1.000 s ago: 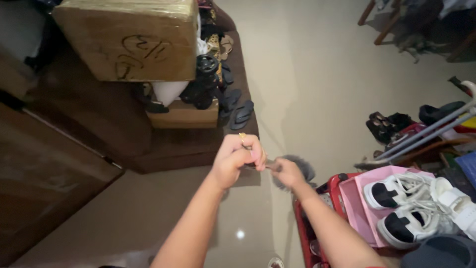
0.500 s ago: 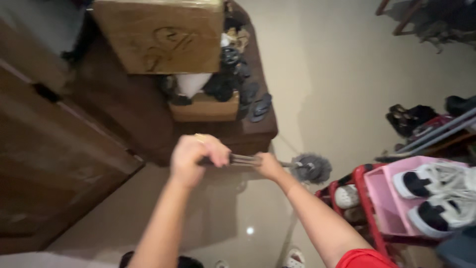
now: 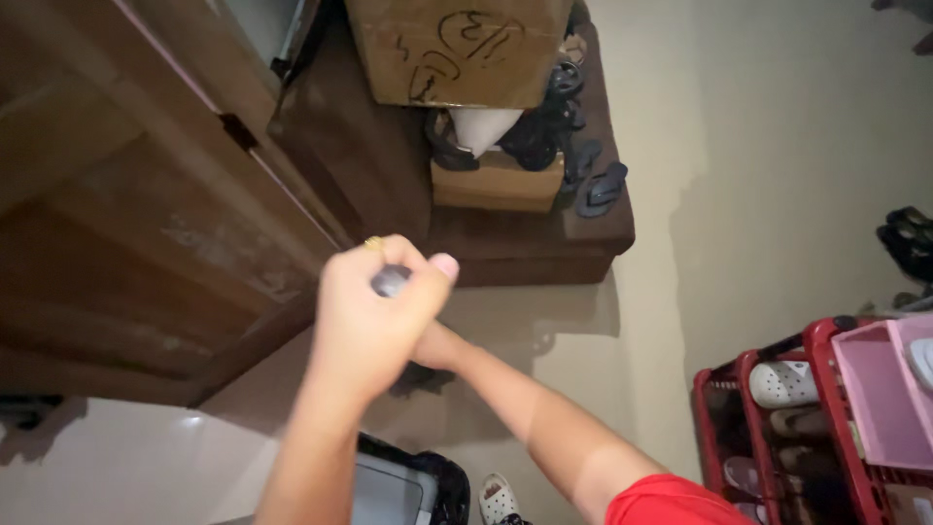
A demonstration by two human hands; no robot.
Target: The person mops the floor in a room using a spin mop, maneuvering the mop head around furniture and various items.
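A person's left hand (image 3: 374,311) was clenched around the top of a dark handle (image 3: 392,281), while the right hand (image 3: 434,347), mostly hidden behind it, seemed to grip lower; its fingers could not be made out. The handle's head was out of sight below the hands. With the view blurred, a swing risked clipping the dark bin (image 3: 408,486) and white shoe (image 3: 500,498) at the person's feet, or the red shoe rack (image 3: 748,428) alongside. Beyond, sandals (image 3: 601,188) and stacked cardboard boxes (image 3: 457,49) on a brown step (image 3: 544,243) could be knocked loose.
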